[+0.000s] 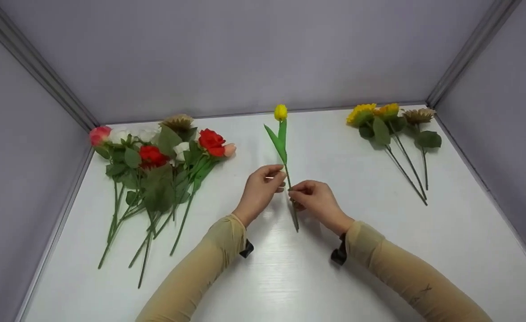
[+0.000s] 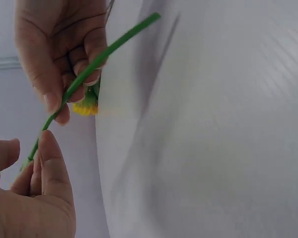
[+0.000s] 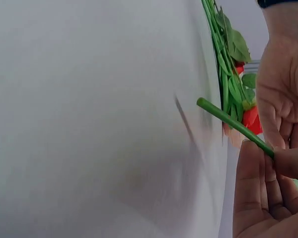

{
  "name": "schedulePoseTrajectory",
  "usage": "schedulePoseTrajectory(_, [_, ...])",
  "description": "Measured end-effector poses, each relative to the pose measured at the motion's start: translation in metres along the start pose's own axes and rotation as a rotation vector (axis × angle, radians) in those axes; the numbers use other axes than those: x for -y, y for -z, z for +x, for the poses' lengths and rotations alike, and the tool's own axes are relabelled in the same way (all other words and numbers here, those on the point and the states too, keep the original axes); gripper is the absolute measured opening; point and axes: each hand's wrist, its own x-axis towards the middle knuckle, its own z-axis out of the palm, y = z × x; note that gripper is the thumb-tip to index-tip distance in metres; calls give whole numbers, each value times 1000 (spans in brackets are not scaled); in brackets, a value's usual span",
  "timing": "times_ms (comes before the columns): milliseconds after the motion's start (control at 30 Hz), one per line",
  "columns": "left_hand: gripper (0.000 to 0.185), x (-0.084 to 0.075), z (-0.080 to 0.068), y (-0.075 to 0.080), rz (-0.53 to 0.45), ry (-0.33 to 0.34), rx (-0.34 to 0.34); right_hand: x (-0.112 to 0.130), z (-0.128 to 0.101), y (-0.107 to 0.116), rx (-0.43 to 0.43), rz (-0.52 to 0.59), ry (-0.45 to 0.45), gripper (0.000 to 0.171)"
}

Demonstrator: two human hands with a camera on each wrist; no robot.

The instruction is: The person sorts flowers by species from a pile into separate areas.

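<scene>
I see a white tabletop (image 1: 423, 250) boxed in by plain grey walls (image 1: 245, 49), metal strips running down the corners. My left hand (image 1: 263, 185) and right hand (image 1: 314, 199) both pinch the stem of a yellow tulip (image 1: 281, 112), held just above the table's middle, bloom pointing to the back wall. A heap of roses (image 1: 155, 165) lies at the left, three sunflowers (image 1: 390, 123) at the far right
</scene>
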Motion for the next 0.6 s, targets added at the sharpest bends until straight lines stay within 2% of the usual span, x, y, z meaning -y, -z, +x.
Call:
schedulePoseTrajectory(100, [46, 1, -4, -4, 352, -124, 62, 0, 13, 23, -36, -101, -11, 19])
schedulePoseTrajectory(233, [65, 4, -15, -15, 895, -351, 180, 0, 29, 57, -77, -254, -43, 24])
schedulePoseTrajectory(333, [76, 6, -24, -26, 1195, -528, 275, -2, 37, 78, -104, -346, -73, 26])
schedulePoseTrajectory(400, [79, 9, -32, -33, 1324, -617, 325, -3, 42, 87, -109, -389, -89, 27])
schedulePoseTrajectory(467, [80, 13, -38, -39, 1406, -672, 365, -4, 45, 91, -100, -430, -94, 26])
schedulePoseTrajectory(600, [81, 21, -49, -44, 1474, -695, 417, -5, 50, 89, -91, -498, -91, 24])
